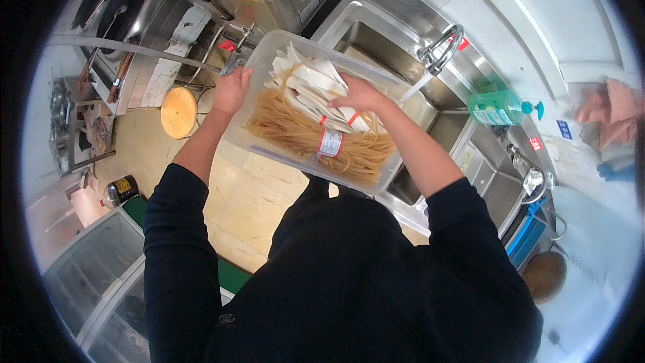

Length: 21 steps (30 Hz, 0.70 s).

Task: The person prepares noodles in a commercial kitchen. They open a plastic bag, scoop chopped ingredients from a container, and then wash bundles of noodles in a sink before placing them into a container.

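A clear plastic tub (257, 68) is tilted over the edge of a steel sink. My left hand (233, 92) grips its left rim. Inside lie a bundle of dried tan noodles (287, 128) with a paper band and, beside it, wide flat white strips (307, 80), probably dried noodles, held by red bands. My right hand (360, 95) is around the white strips, thumb on the near side; some fingers are hidden. From the chrome faucet (444, 53) a stream of water (417, 86) runs down toward the tub's right end, where my forearm partly hides it.
Steel sink basins (370, 40) extend behind and right. A green soap bottle (496, 107) lies near the wall by a second faucet (534, 181). At left are a round wooden stool (179, 112) and a wok station (126, 15). A glass-topped freezer (95, 257) stands lower left.
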### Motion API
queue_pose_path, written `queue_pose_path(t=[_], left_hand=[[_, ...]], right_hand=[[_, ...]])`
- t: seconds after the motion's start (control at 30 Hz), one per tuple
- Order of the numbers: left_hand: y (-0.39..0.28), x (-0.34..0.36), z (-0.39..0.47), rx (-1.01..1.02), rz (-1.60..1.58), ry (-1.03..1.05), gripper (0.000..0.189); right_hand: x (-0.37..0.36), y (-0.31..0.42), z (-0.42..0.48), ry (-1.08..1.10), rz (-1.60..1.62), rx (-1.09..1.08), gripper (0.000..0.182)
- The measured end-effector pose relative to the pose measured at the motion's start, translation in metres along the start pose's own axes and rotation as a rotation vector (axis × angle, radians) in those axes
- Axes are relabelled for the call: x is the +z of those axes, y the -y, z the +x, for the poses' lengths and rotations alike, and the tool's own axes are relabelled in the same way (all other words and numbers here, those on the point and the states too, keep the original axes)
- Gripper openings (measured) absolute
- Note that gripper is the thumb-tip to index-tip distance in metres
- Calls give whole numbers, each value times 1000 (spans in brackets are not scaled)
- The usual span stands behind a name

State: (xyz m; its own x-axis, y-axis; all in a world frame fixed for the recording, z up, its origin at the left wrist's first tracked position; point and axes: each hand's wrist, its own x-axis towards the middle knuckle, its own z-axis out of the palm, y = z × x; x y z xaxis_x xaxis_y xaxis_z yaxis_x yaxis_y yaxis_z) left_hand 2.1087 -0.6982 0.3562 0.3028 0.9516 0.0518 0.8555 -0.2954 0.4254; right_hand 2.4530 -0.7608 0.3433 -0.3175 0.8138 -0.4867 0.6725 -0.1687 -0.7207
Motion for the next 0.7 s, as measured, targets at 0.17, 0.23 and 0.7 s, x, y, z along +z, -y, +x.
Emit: queue_pose_path(t=[0.17, 0.23, 0.7], left_hand=[[13, 5, -3, 38, 17, -30, 37], [11, 7, 0, 15, -27, -10, 38], [0, -3, -2, 6, -83, -10, 40]], right_hand=[[19, 30, -51, -500, -450, -182, 77], [41, 29, -56, -602, -589, -285, 80], [26, -5, 17, -305, -405, -148, 92]])
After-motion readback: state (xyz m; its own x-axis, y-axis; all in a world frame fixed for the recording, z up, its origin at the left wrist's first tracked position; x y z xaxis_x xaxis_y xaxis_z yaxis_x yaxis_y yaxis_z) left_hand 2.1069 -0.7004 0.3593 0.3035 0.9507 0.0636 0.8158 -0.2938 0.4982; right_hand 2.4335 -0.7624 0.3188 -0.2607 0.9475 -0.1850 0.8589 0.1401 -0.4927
